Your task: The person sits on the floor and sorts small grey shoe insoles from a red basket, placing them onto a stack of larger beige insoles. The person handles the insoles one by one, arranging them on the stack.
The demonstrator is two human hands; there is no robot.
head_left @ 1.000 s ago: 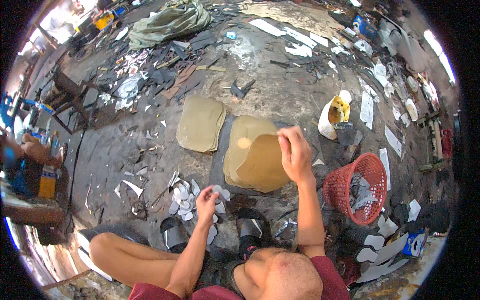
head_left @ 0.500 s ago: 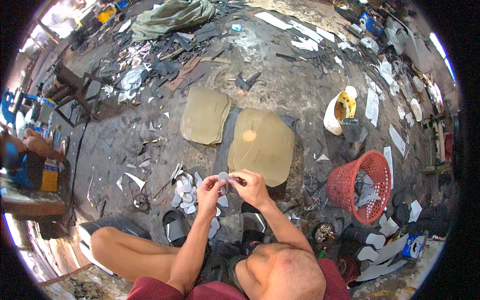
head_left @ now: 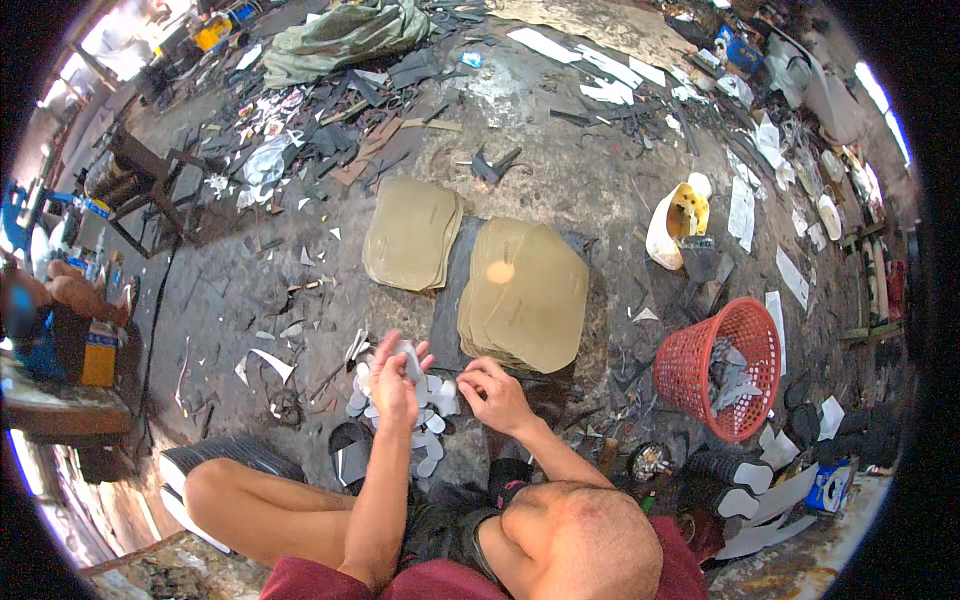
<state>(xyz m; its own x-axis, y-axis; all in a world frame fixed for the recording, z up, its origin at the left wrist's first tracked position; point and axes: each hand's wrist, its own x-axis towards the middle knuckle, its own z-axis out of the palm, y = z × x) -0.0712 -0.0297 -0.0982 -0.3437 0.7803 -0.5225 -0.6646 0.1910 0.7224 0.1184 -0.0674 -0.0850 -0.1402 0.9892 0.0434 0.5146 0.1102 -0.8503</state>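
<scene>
My left hand (head_left: 392,392) is raised over a heap of small grey-white rounded cutouts (head_left: 432,412). A flat grey rounded cutout (head_left: 409,361) rests against its fingers, which are partly spread. My right hand (head_left: 500,398) is just to the right, apart from the left, with fingers curled in toward the thumb. Whatever it may pinch is too small to make out. Beyond it lies a stack of olive-tan sheets (head_left: 535,295) with trimmed corners, on a dark mat. A smaller stack of such sheets (head_left: 410,235) sits farther left.
A red plastic basket (head_left: 690,375) holding grey scraps leans on its side at right. Behind it lies a cut yellow-white container (head_left: 662,235). Dark and white scraps litter the floor. A metal stand (head_left: 150,190) and a person's arm (head_left: 95,295) are at the left. A blue tin (head_left: 828,490) stands at lower right.
My hands have separated: the left moved left with a grey cutout and spread its fingers, while the right dropped slightly and let go of the piece both were handling.
</scene>
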